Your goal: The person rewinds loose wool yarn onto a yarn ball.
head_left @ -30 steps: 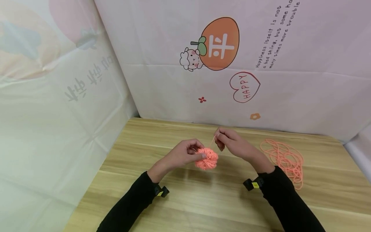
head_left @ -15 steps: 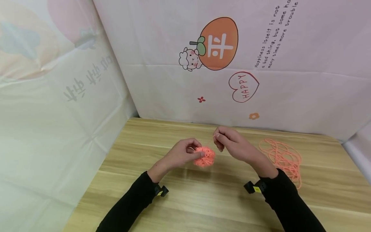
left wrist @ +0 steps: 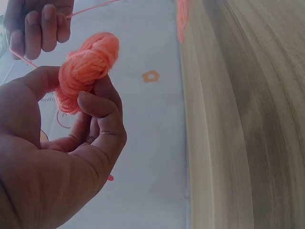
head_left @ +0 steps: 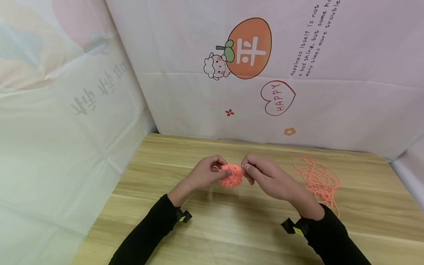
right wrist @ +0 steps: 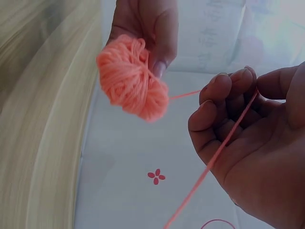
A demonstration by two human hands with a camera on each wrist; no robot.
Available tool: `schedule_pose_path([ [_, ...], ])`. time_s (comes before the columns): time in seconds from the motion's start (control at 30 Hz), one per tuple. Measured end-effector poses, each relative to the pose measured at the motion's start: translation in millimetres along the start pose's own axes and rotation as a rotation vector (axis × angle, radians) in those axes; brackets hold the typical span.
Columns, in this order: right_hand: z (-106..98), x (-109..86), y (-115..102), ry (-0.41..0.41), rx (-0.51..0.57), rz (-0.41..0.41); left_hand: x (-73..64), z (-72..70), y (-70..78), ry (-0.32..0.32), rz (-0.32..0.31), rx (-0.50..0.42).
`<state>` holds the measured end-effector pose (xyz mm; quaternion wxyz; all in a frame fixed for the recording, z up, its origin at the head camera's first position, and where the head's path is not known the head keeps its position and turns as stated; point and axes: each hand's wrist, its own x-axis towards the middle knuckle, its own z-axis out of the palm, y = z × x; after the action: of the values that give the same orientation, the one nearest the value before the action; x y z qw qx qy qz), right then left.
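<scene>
The left hand [head_left: 201,176] is nearly closed, thumb and fingers bent in a pinch on the left edge of a ball [head_left: 234,178] of orange yarn, held above the table [head_left: 232,230] between both hands. A strand [right wrist: 208,166] leads from the ball to the right hand [head_left: 269,180], whose thumb and fingertips nip it, the other fingers curled. That hand has just dropped from higher up to close beside the ball — near, not touching — which suggests a turn of winding underway. Right of it, beside the forearm, lies a heap [head_left: 322,187]. Counted: two hands, one ball, one heap — its loops too tangled to number.
</scene>
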<state>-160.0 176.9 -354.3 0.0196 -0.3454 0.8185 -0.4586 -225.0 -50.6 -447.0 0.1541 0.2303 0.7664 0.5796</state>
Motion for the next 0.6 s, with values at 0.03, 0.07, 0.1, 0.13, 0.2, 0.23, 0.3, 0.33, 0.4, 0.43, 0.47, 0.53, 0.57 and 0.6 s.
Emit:
schedule_pose_path([
  [0.03, 2, -1.9, 3, -0.006, -0.005, -0.002, 0.1, -0.5, -0.2, 0.003, 0.0, 0.001],
  [0.07, 3, -3.7, 6, -0.015, -0.01, 0.0, 0.2, -1.0, -0.5, 0.007, -0.001, 0.002],
  [0.1, 5, -5.5, 10, -0.025, -0.014, -0.002, 0.1, -1.4, -0.8, 0.012, -0.003, 0.003],
  [0.13, 7, -7.5, 13, -0.033, -0.016, 0.0, -0.1, -1.8, -1.5, 0.019, -0.006, 0.001],
  [0.2, 10, -11.2, 16, -0.055, -0.02, 0.002, -0.8, -2.9, -2.2, 0.035, -0.013, -0.006],
  [0.23, 12, -12.9, 16, -0.064, -0.022, 0.002, -1.1, -3.5, -2.5, 0.043, -0.017, -0.013],
  [0.3, 16, -16.4, 16, -0.072, -0.029, 0.0, -1.0, -4.6, -3.2, 0.054, -0.018, -0.027],
  [0.33, 18, -18.1, 14, -0.076, -0.036, 0.001, -1.0, -5.3, -3.3, 0.058, -0.019, -0.035],
  [0.4, 23, -21.6, 12, -0.092, -0.049, 0.004, -0.7, -6.5, -3.9, 0.061, -0.015, -0.044],
  [0.43, 25, -23.2, 11, -0.098, -0.052, 0.001, -0.5, -6.8, -3.9, 0.062, -0.015, -0.044],
  [0.47, 28, -24.9, 10, -0.102, -0.055, -0.003, -0.3, -7.0, -3.9, 0.064, -0.014, -0.045],
  [0.53, 34, -28.4, 11, -0.113, -0.046, -0.012, 0.0, -7.3, -3.6, 0.071, -0.012, -0.049],
  [0.57, 37, -30.1, 11, -0.118, -0.038, -0.013, 0.0, -7.3, -3.4, 0.073, -0.013, -0.051],
  [0.6, 41, -31.9, 12, -0.122, -0.027, -0.014, 0.0, -7.3, -3.1, 0.076, -0.014, -0.052],
])
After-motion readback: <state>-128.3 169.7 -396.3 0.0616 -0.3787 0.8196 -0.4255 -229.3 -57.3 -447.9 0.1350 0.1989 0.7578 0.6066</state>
